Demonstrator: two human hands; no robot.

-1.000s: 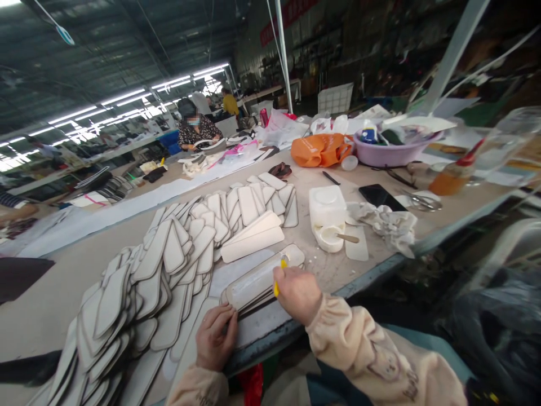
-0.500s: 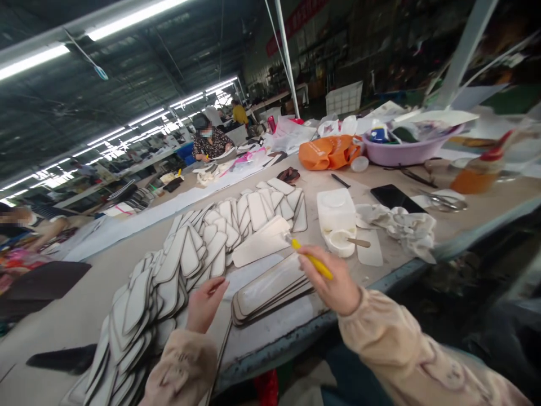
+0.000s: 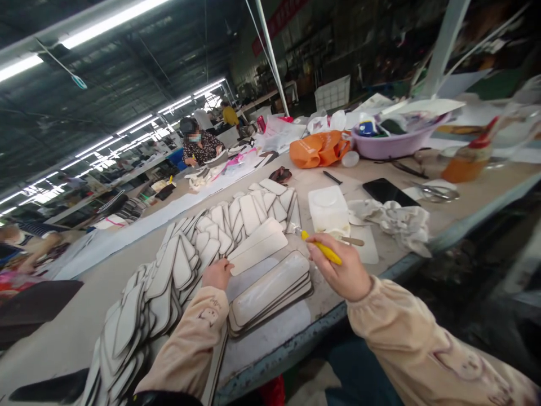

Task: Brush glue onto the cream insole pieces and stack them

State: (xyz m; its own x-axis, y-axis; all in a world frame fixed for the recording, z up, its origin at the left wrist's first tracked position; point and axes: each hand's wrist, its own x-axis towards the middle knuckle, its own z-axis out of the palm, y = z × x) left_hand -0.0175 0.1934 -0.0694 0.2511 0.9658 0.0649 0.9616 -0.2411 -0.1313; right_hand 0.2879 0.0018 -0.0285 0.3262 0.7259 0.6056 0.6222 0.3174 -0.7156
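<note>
My right hand (image 3: 341, 268) is wrapped round a yellow-handled brush (image 3: 323, 246), its pale tip pointing left, just past the right end of a long cream panel (image 3: 258, 245). At that panel's left end is my left hand (image 3: 217, 274), fingers closed on its edge. The panel lies slanted against a long spread of overlapping pale panels (image 3: 181, 265) with dark edges. Nearer me, a small stack of similar long panels (image 3: 270, 290) rests on the table, its top one shiny. A white cut-open plastic container (image 3: 328, 207) with a flat stick (image 3: 353, 241) stands beyond the brush.
To the right lie a crumpled white cloth (image 3: 399, 225), a black phone (image 3: 389, 193) and scissors (image 3: 437, 193). Farther back are an orange bag (image 3: 319, 149), a lilac basin (image 3: 393, 144) and a bottle of amber liquid (image 3: 469, 160). A co-worker (image 3: 202, 148) sits across the table.
My left hand has moved up and right to the cream panel's left end. The brush has lifted off the panel's right end and shifted right. The view has shifted slightly.
</note>
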